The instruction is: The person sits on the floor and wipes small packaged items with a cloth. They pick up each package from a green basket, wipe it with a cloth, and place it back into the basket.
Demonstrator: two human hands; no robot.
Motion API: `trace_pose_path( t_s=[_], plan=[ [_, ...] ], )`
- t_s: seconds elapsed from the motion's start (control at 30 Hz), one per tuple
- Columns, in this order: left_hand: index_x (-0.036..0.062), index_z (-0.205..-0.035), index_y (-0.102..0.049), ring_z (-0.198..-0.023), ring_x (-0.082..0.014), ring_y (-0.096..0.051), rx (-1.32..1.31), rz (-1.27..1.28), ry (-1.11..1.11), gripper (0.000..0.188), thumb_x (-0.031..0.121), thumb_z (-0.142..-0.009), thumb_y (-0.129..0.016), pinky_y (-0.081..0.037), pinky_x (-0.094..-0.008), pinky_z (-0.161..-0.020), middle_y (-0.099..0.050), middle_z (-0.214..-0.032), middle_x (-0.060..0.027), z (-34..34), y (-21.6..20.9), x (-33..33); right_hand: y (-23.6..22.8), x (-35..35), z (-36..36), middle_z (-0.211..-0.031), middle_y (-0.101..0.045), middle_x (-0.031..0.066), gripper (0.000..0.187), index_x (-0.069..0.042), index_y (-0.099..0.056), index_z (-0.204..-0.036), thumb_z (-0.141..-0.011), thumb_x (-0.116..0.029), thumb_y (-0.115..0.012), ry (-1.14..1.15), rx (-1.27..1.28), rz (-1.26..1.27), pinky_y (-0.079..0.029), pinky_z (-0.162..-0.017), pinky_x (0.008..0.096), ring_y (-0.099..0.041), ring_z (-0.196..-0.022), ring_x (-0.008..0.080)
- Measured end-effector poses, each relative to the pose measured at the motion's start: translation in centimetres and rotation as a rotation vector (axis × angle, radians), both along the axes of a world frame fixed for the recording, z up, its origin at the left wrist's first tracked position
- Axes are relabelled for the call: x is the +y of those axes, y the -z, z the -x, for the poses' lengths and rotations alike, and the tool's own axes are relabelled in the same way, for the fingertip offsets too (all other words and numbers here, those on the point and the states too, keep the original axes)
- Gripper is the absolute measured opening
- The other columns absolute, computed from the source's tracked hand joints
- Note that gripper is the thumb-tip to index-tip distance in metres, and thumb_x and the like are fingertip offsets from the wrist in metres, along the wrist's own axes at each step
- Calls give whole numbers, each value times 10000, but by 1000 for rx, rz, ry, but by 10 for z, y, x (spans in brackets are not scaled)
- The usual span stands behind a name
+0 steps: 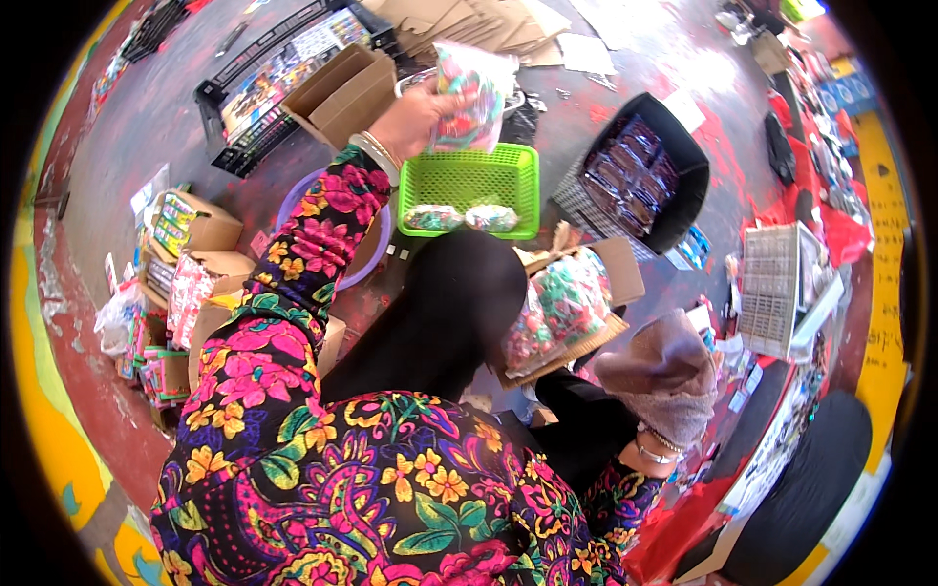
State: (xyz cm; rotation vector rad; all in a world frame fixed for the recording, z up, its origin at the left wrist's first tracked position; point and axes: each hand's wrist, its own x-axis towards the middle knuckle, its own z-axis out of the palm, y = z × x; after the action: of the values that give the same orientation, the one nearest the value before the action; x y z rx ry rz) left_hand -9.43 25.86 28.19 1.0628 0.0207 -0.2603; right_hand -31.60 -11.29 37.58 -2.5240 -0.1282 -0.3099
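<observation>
Clear plastic bag (479, 96), a single one, is held up in the person's left hand (415, 119), near the top centre of the view, over the upper edge of a green basket. From left to right: on the far left, several cardboard boxes (213, 232) stand grouped together, too overlapped to count. Towards the top is one black crate (234, 156) of colourful packets, with one open brown carton (354, 90) beside it. One purple basin (381, 239) is partly hidden by the left sleeve. The left hand is closed, its fingers gripping the bag's left side. In the one green basket (469, 176), two filled bags (434, 217) lie side by side along the near edge. Next is one open cardboard box (618, 269) with at least two more bags; they overlap. One dark basket (689, 186) holds shiny brown and purple packets, too many to count. At lower right, one grey-brown cloth (660, 376) covers the right hand (653, 447), so its grip cannot be told. The raised bag is see-through, slightly crinkled and whitish at the top, plump with green, pink and red contents, too blurred to identify.
</observation>
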Motion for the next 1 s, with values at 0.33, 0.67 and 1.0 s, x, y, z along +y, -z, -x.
trace_pose_path(
  t_s=[0.33, 0.67, 1.0],
  plan=[
    [70, -1103, -556, -885, -222, -603, -151, -1186, 158, 342, 165, -787, -649, -456, -326, -792, -644, -954, -85, -7, 207, 21, 46, -20, -6, -1089, -565, 106, 610, 22, -442, -1240, -762, -265, -687, 214, 75, -80, -439, -871, 315, -552, -985, 188],
    [158, -1104, -545, -1042, -319, -549, -46, -1609, 761, 383, 177, -735, -643, -451, -433, -833, -602, -1079, -123, -12, 236, 2, 36, 0, -30, -936, -623, 87, 697, 26, -535, -1128, -568, -271, -826, 458, 347, -375, -464, -751, 256, -589, -806, 136],
    [159, -1250, -437, -1117, -284, -498, -77, -1825, 725, 438, 195, -827, -549, -405, -485, -882, -541, -1181, -119, 3, 248, -4, 42, -1, -26, -1022, -595, 91, 687, 49, -514, -1153, -609, -244, -813, 155, 170, -132, -444, -834, 291, -571, -904, 173]
  ],
)
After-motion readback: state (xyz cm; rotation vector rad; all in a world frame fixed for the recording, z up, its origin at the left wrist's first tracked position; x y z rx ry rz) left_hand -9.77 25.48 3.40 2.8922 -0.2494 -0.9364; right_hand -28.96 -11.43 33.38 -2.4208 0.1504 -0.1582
